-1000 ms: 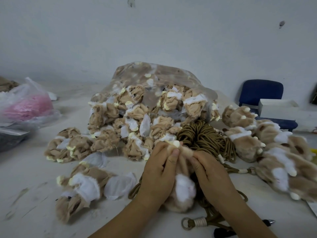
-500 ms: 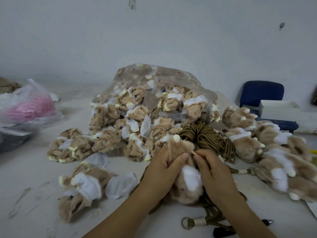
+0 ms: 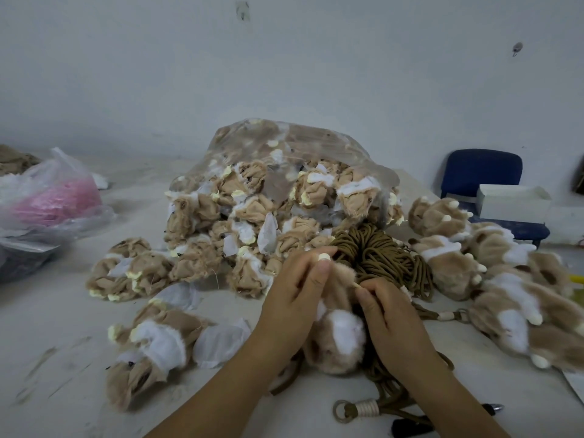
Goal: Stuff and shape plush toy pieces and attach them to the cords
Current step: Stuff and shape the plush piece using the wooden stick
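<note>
Both my hands are working at the near centre of the pale, scuffed table (image 3: 63, 327). My left hand (image 3: 297, 298) is gripping the upper part of a stuffed tan plush paw piece with a white fur patch (image 3: 338, 339), fingers curled round its left side and thumb pressing into the fur; a cream claw tip (image 3: 324, 257) is showing just above the knuckles. My right hand (image 3: 388, 314) is pinching the piece's upper right edge between thumb and forefinger (whether a cord end is also in that pinch, I cannot tell). The piece is standing between the two hands, its rounded lower end resting on loops of cord.

The bundle of olive-brown braided cords (image 3: 379, 251) is lying just beyond my hands, touching the piece. One cord end with a metal ring and cream whipping (image 3: 363, 407) is lying at the near edge, beside a black pen-like object (image 3: 410, 429).

Behind the cords, a clear plastic bag (image 3: 316, 137) is spilling flat, unstuffed tan and white pieces (image 3: 196, 257) across the table to the left. A row of finished stuffed paws (image 3: 505, 289) is lying along the right. A thin plastic bag of pink material (image 3: 53, 200) is sitting at the far left. A blue chair (image 3: 480, 169) is standing off the table at the right, bearing a white box (image 3: 512, 200)
</note>
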A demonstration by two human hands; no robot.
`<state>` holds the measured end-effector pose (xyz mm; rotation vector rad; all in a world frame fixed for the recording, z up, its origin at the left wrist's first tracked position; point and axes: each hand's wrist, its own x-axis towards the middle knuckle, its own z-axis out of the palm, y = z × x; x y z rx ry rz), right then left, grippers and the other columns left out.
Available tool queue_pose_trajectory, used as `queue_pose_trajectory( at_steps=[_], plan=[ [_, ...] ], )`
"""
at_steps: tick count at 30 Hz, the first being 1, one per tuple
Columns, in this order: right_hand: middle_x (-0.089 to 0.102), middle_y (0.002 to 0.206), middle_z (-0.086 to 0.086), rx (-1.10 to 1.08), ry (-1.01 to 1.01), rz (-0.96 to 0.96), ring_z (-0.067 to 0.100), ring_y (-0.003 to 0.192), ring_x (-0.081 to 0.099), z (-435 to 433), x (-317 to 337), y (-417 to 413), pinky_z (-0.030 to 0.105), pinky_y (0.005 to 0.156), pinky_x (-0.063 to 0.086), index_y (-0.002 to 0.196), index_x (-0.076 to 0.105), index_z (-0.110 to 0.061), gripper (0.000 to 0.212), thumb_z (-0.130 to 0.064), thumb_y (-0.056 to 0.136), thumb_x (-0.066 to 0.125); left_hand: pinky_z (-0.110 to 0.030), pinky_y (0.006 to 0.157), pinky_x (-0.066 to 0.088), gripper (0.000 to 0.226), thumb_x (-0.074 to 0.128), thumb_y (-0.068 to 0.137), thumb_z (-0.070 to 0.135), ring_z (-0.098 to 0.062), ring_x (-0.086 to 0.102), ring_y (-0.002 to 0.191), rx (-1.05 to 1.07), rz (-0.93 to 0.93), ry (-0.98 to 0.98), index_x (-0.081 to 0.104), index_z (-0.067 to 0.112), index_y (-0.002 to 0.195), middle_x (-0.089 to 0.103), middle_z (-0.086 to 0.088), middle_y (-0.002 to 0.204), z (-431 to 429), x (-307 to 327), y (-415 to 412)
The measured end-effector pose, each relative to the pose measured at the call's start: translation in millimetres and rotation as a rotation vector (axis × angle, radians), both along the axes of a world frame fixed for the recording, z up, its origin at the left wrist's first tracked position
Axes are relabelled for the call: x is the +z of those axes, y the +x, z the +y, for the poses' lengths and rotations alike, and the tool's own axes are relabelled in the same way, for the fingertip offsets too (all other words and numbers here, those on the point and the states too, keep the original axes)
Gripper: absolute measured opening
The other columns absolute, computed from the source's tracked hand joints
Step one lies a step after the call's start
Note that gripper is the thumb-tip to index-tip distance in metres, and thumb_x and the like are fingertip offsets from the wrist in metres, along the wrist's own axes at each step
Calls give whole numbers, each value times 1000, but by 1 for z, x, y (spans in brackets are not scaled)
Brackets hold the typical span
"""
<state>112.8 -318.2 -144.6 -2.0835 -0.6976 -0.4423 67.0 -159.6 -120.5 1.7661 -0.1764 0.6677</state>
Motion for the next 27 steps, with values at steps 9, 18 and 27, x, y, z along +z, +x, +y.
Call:
queue_pose_trajectory(
  at_steps=[9,18,27],
  plan=[
    [53,86,-15,-45,-43,-39,6,84,51,-1,-7,3,39,78,44,88,55,-26,29,-44,95,33,-13,73,47,20,55,89,43,-3,62,84,82,-48,45,66,31,77,66,11,88,-1,-2,1],
    [54,83,-10,-111,-116,-31,11,80,51,-7,-9,10,40,77,43,87,58,-20,18,-26,98,45,-9,62,35,37,63,88,36,-1,46,64,238,-124,110,38,35,60,50,18,67,8,3,-1],
    [53,65,-3,-220,-27,67,7,62,50,-10,10,2,28,53,41,77,47,-28,21,-42,92,45,-20,71,38,22,63,91,23,-15,48,78,259,-257,445,65,6,77,55,-1,79,3,-12,3]
  ],
)
